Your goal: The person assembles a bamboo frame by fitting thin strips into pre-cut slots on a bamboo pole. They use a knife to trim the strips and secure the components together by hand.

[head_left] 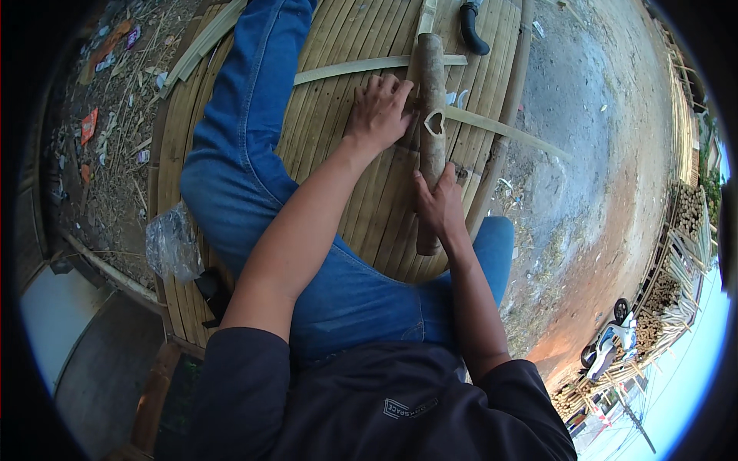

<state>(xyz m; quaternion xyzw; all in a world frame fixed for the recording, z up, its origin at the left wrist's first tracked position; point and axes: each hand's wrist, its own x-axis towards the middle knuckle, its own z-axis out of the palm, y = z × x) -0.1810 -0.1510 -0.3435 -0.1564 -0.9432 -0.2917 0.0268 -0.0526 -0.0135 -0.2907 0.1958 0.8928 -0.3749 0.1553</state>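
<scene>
A length of brown bamboo tube point(431, 77) lies lengthwise on the slatted bamboo bench point(346, 38), in front of me. Cut through its upper side is a heart-shaped opening point(435, 123) with a pale rim. My right hand point(442, 201) grips the tube below this opening, thumb on the left side and fingers on the right. Just left of the tube, my left hand point(378, 111) is held low with its fingers bent and thumb apart. Its fingertips come close to the tube; whether they touch it I cannot tell.
Split bamboo strips point(346, 69) lie across the bench, one point(507, 133) jutting past its right edge. A black curved handle point(473, 32) is at the far right. Beside my left leg point(231, 154) sits a clear plastic bag point(173, 242). A motorbike point(611, 346) stands by stacked bamboo.
</scene>
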